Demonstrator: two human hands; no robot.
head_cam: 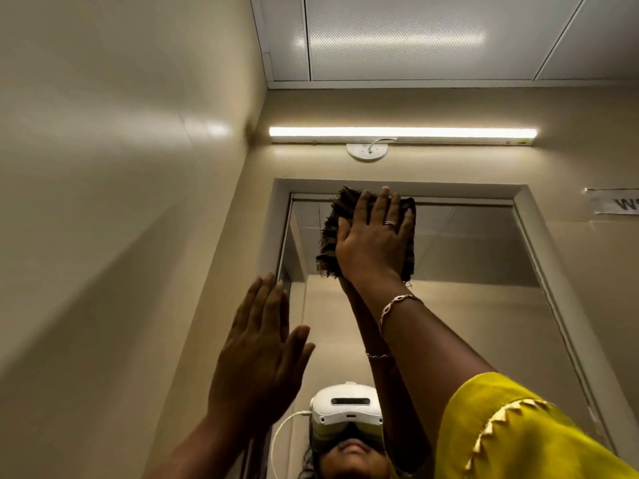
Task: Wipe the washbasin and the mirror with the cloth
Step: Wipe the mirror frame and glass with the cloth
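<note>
The mirror fills the middle of the wall inside a pale frame. My right hand lies flat on a dark fringed cloth and presses it against the glass near the mirror's top left corner. My left hand is raised lower down with fingers straight and together, its fingertips at the mirror's left frame edge, holding nothing. The glass reflects my arm and a white headset. The washbasin is out of view.
A lit tube light is mounted on the wall above the mirror, with a round white fitting under it. A beige side wall stands close on the left. A paper notice hangs at the right edge.
</note>
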